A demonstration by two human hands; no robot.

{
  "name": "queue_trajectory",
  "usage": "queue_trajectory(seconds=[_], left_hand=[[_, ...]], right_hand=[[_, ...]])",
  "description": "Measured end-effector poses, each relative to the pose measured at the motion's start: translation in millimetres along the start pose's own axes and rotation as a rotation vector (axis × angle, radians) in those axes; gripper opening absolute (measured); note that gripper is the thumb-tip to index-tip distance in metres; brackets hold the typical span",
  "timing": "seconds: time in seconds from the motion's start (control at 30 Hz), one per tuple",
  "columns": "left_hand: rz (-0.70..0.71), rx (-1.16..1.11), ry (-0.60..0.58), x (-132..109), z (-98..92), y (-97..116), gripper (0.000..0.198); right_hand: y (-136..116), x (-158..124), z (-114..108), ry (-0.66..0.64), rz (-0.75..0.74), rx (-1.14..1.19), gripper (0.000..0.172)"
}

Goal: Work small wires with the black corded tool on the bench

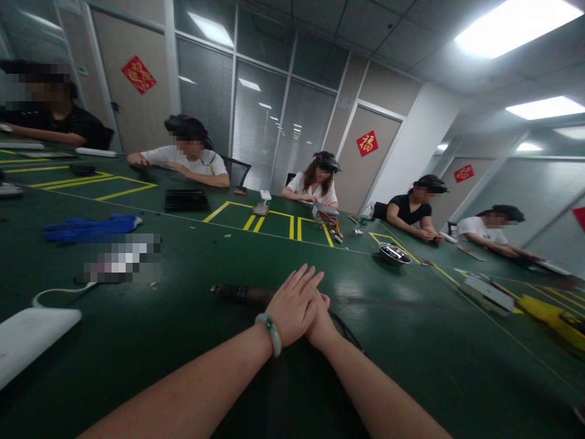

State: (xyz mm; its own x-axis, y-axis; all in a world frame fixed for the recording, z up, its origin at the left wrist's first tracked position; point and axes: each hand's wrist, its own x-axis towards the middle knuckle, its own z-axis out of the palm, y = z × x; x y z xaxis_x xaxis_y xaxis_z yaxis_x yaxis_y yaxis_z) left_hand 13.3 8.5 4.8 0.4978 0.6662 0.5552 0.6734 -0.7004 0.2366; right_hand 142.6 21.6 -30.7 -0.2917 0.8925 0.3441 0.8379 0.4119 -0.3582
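My left hand [291,308], with a green-and-white bangle [269,334] on its wrist, lies across my right hand [322,326]. The left fingers are stretched out, slightly apart, and hold nothing that I can see. Most of the right fingers are hidden beneath the left hand, so their pose is unclear. Just behind both hands, a dark stick-shaped corded tool [235,294], perhaps an electric screwdriver, lies on the green table [192,347]. Its narrow tip points left, and a black cord [347,329] runs out on the right. Whether a hand touches it is hidden.
To the left are a blue glove [91,228], a blurred-out device [121,259] and a white power bank [34,338] with a cable. Farther off are a metal bowl [395,253], a bottle [364,218] and a box with wires [325,212]. Several people sit around the table.
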Motion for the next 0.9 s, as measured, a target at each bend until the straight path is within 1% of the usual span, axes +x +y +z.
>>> queue_trajectory(seconds=[0.1,0.17,0.23,0.27,0.33,0.4,0.43,0.47,0.53,0.63,0.7,0.8,0.9], left_hand=[[-0.010,-0.021,0.007,0.3,4.4,-3.5,0.052],[0.009,-0.031,-0.005,-0.5,7.5,-5.2,0.047],[0.036,-0.035,-0.032,-1.5,10.8,-6.4,0.043],[0.046,-0.036,-0.052,-1.9,12.5,-6.9,0.042],[0.060,-0.034,-0.109,-1.9,15.9,-7.8,0.040],[0.054,-0.024,-0.177,-0.9,18.6,-8.6,0.038],[0.045,-0.015,-0.204,-0.1,19.5,-8.9,0.035],[0.035,-0.003,-0.225,0.8,20.0,-9.1,0.031],[0.013,0.017,-0.244,2.4,20.1,-9.1,0.024],[0.008,0.023,-0.260,3.8,18.0,-8.1,0.018],[0.005,0.021,-0.272,4.2,15.9,-7.4,0.016],[-0.002,0.019,-0.290,4.2,13.0,-7.2,0.015],[0.004,0.002,-0.283,4.5,12.2,-8.2,0.015]], right_hand=[[-3.8,-9.3,-13.1,0.031,0.034,-0.028,0.043],[-4.5,-27.4,-27.5,0.089,0.094,-0.083,0.049],[-2.8,-54.3,-39.3,0.146,0.195,-0.174,0.050],[-0.9,-69.3,-43.2,0.161,0.245,-0.224,0.048],[5.1,-97.4,-47.8,0.167,0.312,-0.296,0.038],[14.5,-116.2,-51.0,0.144,0.315,-0.284,0.023],[20.6,-120.5,-53.1,0.126,0.303,-0.252,0.017],[27.5,-121.0,-56.0,0.107,0.287,-0.213,0.013],[43.3,-111.6,-64.0,0.087,0.257,-0.142,0.012],[66.7,-78.9,-77.5,0.141,0.230,-0.094,0.013],[77.1,-54.3,-83.1,0.167,0.219,-0.074,0.014],[82.4,-31.1,-83.4,0.129,0.183,-0.026,0.014],[83.0,-31.8,-80.6,0.055,0.131,-0.009,0.013]])
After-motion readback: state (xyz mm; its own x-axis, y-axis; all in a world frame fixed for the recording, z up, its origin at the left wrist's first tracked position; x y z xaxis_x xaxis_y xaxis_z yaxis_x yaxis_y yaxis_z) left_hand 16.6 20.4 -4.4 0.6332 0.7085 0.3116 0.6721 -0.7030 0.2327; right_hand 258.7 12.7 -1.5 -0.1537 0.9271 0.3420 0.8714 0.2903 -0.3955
